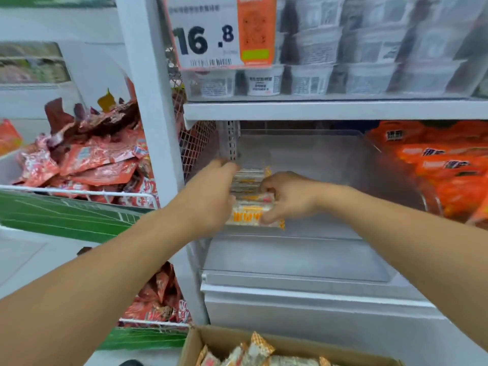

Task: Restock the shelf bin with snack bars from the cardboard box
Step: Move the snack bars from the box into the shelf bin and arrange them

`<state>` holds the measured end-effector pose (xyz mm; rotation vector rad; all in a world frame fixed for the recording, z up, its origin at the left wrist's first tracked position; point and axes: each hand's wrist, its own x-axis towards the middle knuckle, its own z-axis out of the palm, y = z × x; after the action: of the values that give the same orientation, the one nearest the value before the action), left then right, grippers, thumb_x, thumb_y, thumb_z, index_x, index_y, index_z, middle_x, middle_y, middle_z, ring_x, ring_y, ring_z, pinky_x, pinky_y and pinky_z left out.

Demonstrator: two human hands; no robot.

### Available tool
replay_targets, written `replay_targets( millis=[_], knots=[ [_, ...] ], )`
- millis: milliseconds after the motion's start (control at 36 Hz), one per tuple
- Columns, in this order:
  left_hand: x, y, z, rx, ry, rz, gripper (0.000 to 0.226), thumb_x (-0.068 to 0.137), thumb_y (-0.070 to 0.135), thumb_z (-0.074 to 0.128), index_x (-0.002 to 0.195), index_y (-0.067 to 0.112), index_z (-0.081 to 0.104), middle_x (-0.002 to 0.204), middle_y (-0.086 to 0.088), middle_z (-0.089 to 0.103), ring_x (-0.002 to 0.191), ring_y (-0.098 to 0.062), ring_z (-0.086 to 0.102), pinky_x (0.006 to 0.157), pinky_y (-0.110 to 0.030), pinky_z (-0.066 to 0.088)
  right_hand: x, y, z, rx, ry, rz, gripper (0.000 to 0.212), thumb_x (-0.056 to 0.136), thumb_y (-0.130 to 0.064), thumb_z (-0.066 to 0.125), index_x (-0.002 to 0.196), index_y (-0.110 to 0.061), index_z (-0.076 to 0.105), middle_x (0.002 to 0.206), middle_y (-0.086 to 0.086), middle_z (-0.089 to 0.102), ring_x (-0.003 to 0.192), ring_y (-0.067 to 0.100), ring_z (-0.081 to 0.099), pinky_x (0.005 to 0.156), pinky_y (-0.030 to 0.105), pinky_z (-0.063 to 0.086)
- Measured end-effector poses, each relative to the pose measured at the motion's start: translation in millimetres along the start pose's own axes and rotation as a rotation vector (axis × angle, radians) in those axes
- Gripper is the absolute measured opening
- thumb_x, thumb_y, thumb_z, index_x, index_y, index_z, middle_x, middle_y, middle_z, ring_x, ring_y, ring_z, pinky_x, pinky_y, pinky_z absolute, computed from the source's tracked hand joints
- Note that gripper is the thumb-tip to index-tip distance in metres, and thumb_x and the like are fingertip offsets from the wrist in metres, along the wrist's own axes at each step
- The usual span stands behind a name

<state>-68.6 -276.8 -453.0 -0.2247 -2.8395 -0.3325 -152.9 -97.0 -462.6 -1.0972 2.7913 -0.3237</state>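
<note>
**Both hands on a row of snack bars in the clear shelf bin**

Up close, the head view shows the snack bars [250, 196] as slim, flat packets in whitish wrappers with orange and yellow print and crimped, zigzag ends. Several lie side by side in a short row at the left front of the clear shelf bin [311, 262], resting on its floor. Each bar's long axis runs left to right across the bin, parallel to the shelf edge, and the row itself stacks away from the camera toward the back wall. The nearest bar shows its printed face upward; its right end, orange and crimped, pokes out past the fingers.

The left hand [211, 199] comes in from the lower left and lies against the left ends of the bars, fingers stretched along the far part of the row; whether they curl round a packet cannot be told, since the hand hides that side and the frame is blurred. The right hand [287, 196] reaches in from the right, its fingers curled down over the right ends of the bars, pinching the nearest ones.

At the bottom edge sits the cardboard box [211, 342], open, with more of the same packets standing loosely inside. To the right of the bin, orange packets [449, 180] fill the neighbouring space. Above, a shelf carries white tubs [264, 80] behind a price tag [208, 35] reading 16.8. Left of the white upright, a wire basket holds red packets [89, 159].
</note>
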Motion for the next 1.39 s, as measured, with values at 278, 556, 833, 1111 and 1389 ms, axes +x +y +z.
replay_targets(
  millis=[278, 556, 833, 1111, 1389],
  knots=[
    [30.7, -1.9, 6.9, 0.383, -0.403, -0.013, 0.032, 0.084, 0.004, 0.063, 0.113, 0.016, 0.068, 0.107, -0.008, 0.062, 0.089, -0.025, 0.063, 0.079, -0.038, 0.058, 7.6, -1.1, 23.0, -0.215, 0.096, -0.035, 0.075, 0.069, -0.06, 0.079, 0.127, -0.024, 0.048, 0.12, 0.001, 0.055, 0.102, 0.027, 0.058, 0.076, 0.032, 0.044],
    [34.9, -0.5, 8.3, 0.238, -0.51, 0.022, 0.029, 0.098, 0.038, 0.055, 0.117, 0.02, 0.067, 0.107, -0.003, 0.067, 0.101, -0.024, 0.06, 0.087, -0.034, 0.05, 9.4, -11.5, 25.4, -0.33, 0.123, -0.035, 0.054, 0.072, -0.068, 0.072, 0.083, -0.016, 0.058, 0.072, -0.003, 0.048, 0.062, 0.018, 0.045, 0.062, 0.028, 0.038],
    [30.8, -3.2, 11.7, 0.284, -0.5, 0.032, 0.058, 0.09, 0.027, 0.071, 0.143, 0.034, 0.048, 0.138, -0.001, 0.054, 0.121, -0.024, 0.054, 0.098, -0.038, 0.049, 10.1, 16.5, 27.4, 0.013, 0.085, -0.034, 0.053, 0.062, -0.057, 0.085, 0.089, -0.027, 0.05, 0.086, -0.009, 0.053, 0.077, 0.014, 0.051, 0.061, 0.032, 0.042],
    [32.4, -6.4, 12.0, 0.256, -0.499, 0.049, 0.059, 0.09, 0.024, 0.072, 0.143, 0.031, 0.049, 0.142, -0.001, 0.053, 0.126, -0.023, 0.052, 0.102, -0.037, 0.046, 5.1, 19.1, 18.8, 0.171, 0.011, 0.027, 0.048, 0.063, -0.054, 0.088, 0.087, -0.026, 0.058, 0.083, -0.008, 0.056, 0.071, 0.012, 0.053, 0.054, 0.023, 0.042],
    [20.4, -3.9, 2.5, 0.145, -0.251, 0.084, 0.042, 0.091, 0.022, 0.07, 0.13, 0.033, 0.058, 0.13, -0.001, 0.061, 0.11, -0.023, 0.061, 0.093, -0.038, 0.051, -26.6, 15.8, -5.7, 0.329, 0.176, 0.001, 0.026, 0.079, -0.04, 0.082, 0.09, -0.019, 0.069, 0.085, -0.003, 0.067, 0.057, -0.004, 0.055, 0.052, 0.015, 0.044]
  ],
)
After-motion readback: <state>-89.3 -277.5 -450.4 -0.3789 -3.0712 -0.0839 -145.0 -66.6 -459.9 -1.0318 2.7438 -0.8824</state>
